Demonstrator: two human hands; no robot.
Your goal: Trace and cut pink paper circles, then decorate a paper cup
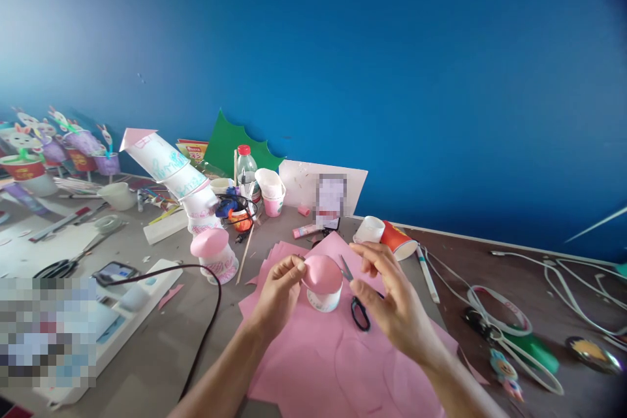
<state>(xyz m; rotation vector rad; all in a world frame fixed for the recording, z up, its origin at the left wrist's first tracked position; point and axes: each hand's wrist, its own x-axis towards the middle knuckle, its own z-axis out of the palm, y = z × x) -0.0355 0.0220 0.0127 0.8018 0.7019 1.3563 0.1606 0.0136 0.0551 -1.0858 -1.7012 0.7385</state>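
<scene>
Pink paper covers part of the worktop beneath a short decorated cup. At the cup's left, a person's left hand pinches the edge of a pink disc, which extends from that grip over the cup's mouth. At the cup's right, the right hand hovers, fingers parted, its grip loose; its thumb partly hides scissors beside the cup. Beyond the cup, to its left, stand a pink-topped cup and a leaning cup tower; farthest behind it, a blue wall.
</scene>
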